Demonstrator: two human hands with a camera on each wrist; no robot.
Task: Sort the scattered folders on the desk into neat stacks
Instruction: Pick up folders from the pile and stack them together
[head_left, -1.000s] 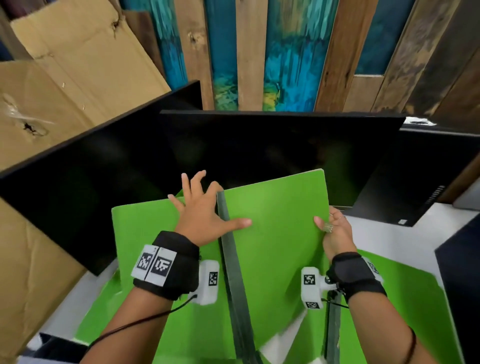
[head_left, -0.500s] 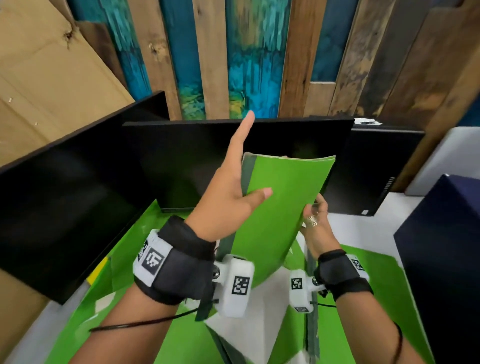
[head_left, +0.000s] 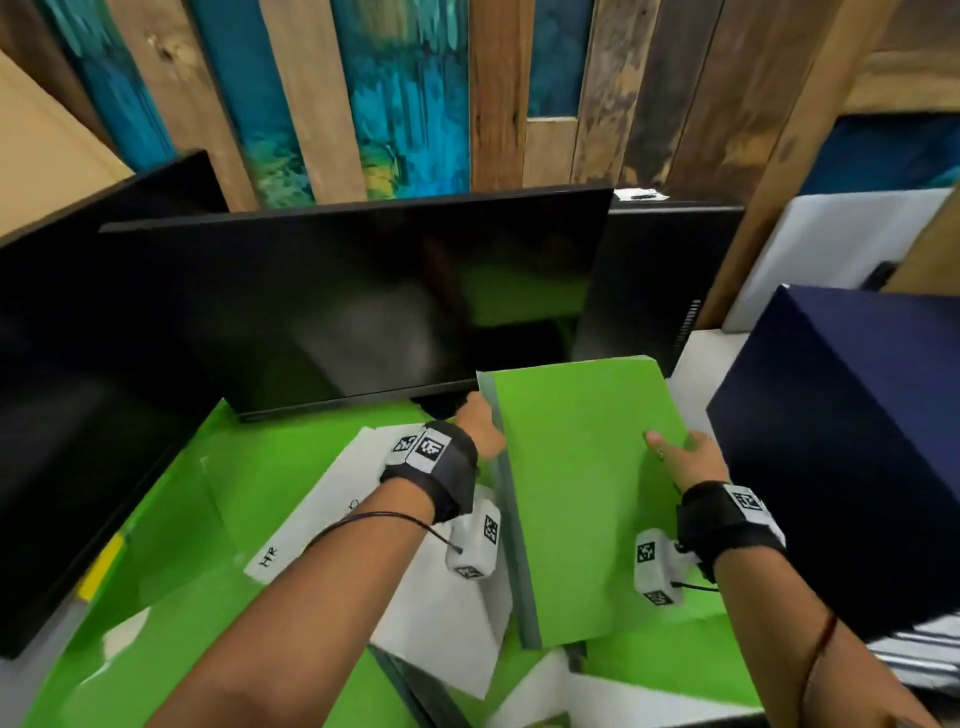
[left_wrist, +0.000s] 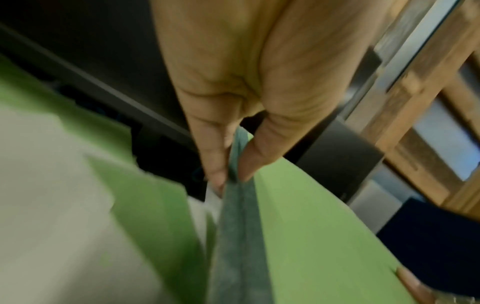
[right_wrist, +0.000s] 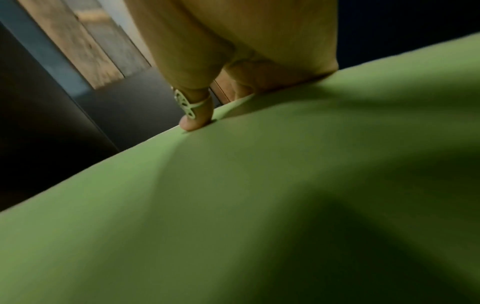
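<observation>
Both hands are on one green folder (head_left: 582, 483), held over the right side of the desk, in front of the black monitor (head_left: 337, 296) and just beside the dark blue box (head_left: 852, 441). The left hand (head_left: 480, 423) has the folder's grey-green spine (head_left: 511, 519) pinched: in the left wrist view a finger sits on one side of the spine (left_wrist: 233, 226) and the thumb (left_wrist: 255, 156) on the other, the edge clamped between them. The right hand (head_left: 685, 457) takes the opposite edge. In the head view its thumb lies on top of the green cover; the right wrist view shows a ringed fingertip (right_wrist: 194, 119) pressing down on the cover (right_wrist: 233, 205), with the other fingers curled at the folder's rim, so this hand grasps the folder too. The folder lies nearly flat, its spine toward the person's left, its far corner up near the black computer tower (head_left: 649, 291).

Under and around it the desk is covered: another green folder (head_left: 260, 467) lies flat to the left with white sheets (head_left: 332, 509) on it, one marked "HR", and more green shows at the lower right (head_left: 665, 660). A second monitor (head_left: 78, 389) stands at the left, and painted wooden planks (head_left: 395, 93) form the wall behind.
</observation>
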